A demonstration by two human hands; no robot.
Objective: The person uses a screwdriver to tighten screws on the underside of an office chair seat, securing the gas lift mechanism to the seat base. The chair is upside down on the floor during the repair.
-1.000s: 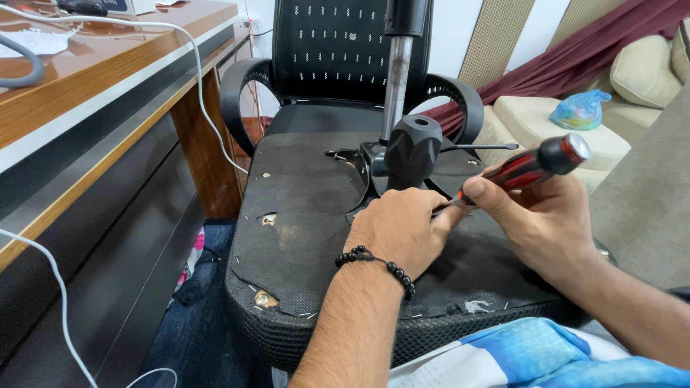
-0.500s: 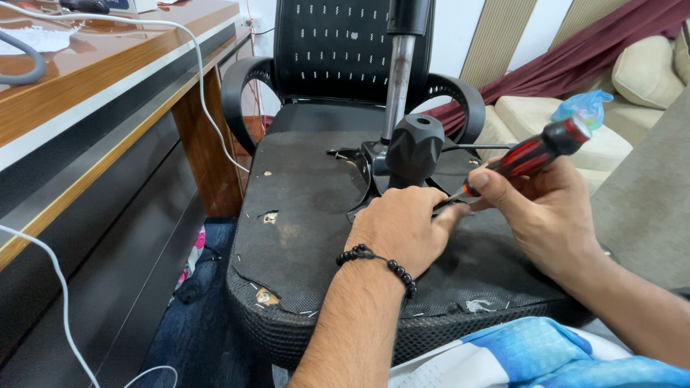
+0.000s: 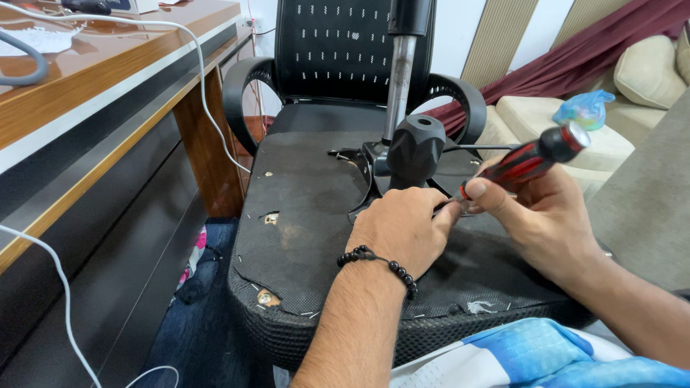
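Head view, setting: An office corner with a wooden counter (image 3: 108, 79) along the left, white cables across it, and a beige sofa (image 3: 568, 122) and a maroon curtain (image 3: 582, 50) behind at right.
Work surface: An upturned chair seat (image 3: 309, 237) lies underside up, covered in torn black fabric with staples along its near edge; a second black mesh chair (image 3: 338, 50) stands behind it.
Mechanism: The seat plate (image 3: 366, 162) sits at the seat centre; the gas-lift column (image 3: 399, 79) rises upright from it, with a black faceted knob (image 3: 415, 149) just in front.
Left hand: The left hand (image 3: 402, 233), with a black bead bracelet (image 3: 374, 260) on its wrist, rests palm down on the fabric just in front of the knob, fingers curled over the tool's tip end. What lies beneath the fingers cannot be told.
Right hand: The right hand (image 3: 535, 215) closes its grip around the screwdriver (image 3: 528, 159), thumb and forefinger at the lower handle.
Tool axis: The red and black handle slants from upper right down to lower left; the shaft points toward the plate and vanishes behind the left fingers.
Nearer hand: The left hand lies closer to the plate.
Open room: Space is open to the right of the handle; the knob and column crowd the far side.
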